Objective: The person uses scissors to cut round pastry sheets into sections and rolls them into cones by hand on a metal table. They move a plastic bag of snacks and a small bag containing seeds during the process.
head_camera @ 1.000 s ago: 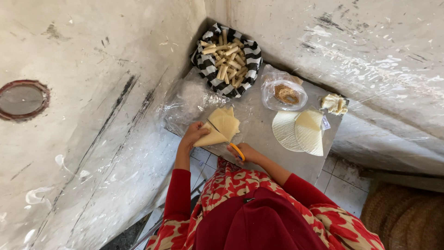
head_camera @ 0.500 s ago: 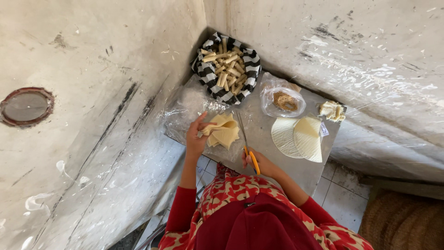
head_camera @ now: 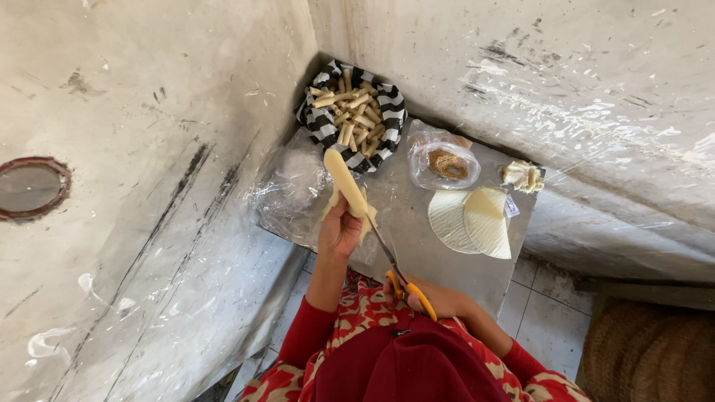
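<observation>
Here the left hand (head_camera: 339, 231) grips a pale rolled wrapper (head_camera: 347, 184), holding it up above the grey table (head_camera: 477, 272) just in front of the striped basket (head_camera: 322, 123) of finished rolls (head_camera: 354, 112). The right hand (head_camera: 439, 299) is closed around orange-handled scissors (head_camera: 398, 272), whose blades point at the wrapper's lower end, perhaps touching it. Round wrappers (head_camera: 469, 219) lie to the right, beside a covered bowl (head_camera: 445, 164).

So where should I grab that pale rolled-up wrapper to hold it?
Probably at its lower end, coming from below, as the left hand does. The rolled wrapper stands long and narrow, its top free, and the scissors in the right hand reach its bottom edge.
</observation>
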